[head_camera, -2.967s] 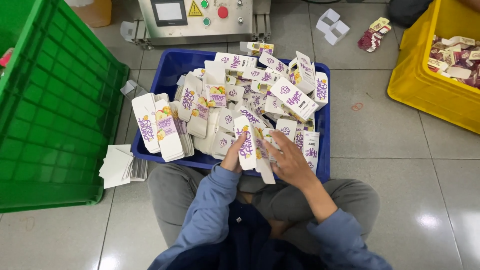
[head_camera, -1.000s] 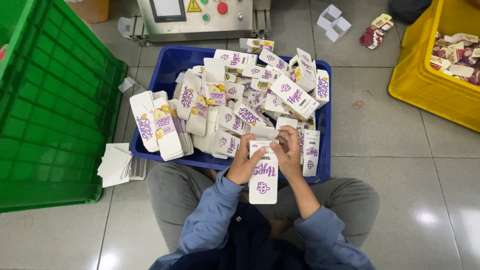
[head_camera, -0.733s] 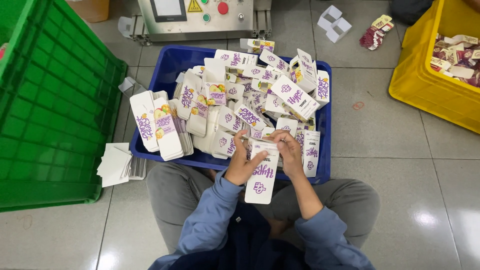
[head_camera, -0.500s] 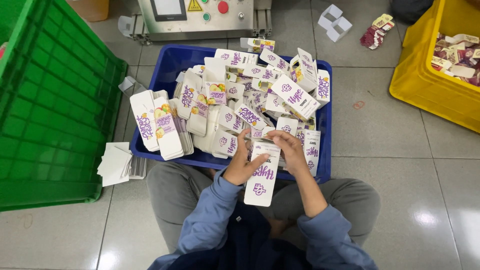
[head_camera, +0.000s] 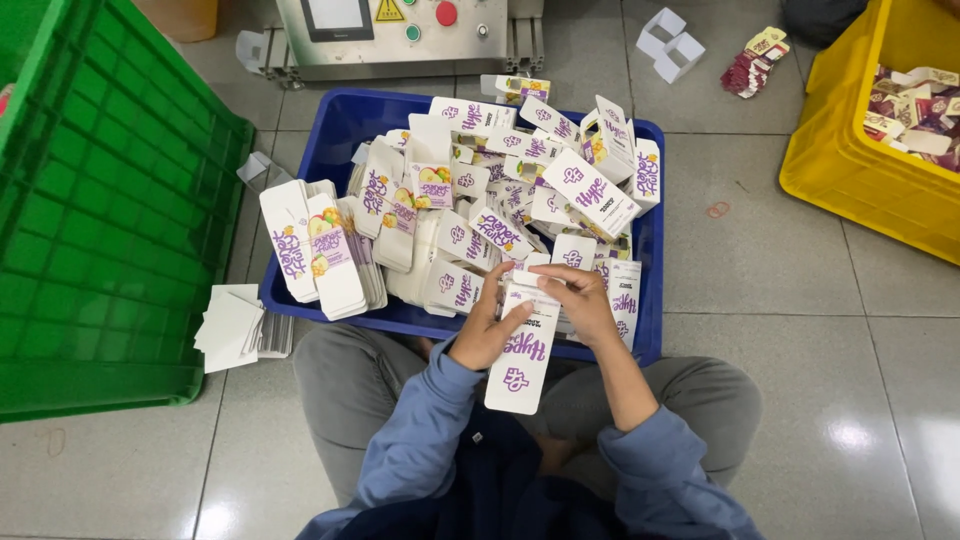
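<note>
Both hands grip one flat white carton blank (head_camera: 520, 350) with purple print: left hand (head_camera: 487, 330) closed on its left edge, right hand (head_camera: 580, 303) pinching its far end. Since half a second ago it has barely shifted. Its long axis runs near-to-far, tilted slightly right, over the blue crate's (head_camera: 330, 150) near rim.

I am seeing both forearms reaching forward toward twelve o'clock, blue sleeves pushed back from the wrists. My left hand (head_camera: 487, 328) is curling inward, thumb pointing to about two o'clock and fingers wrapping round from the far side in a closed grip. My right hand (head_camera: 583, 305) is sitting just beside it at three o'clock, palm down, fingers bending toward nine o'clock and pinching. The two hands are nearly touching at the fingertips.
</note>
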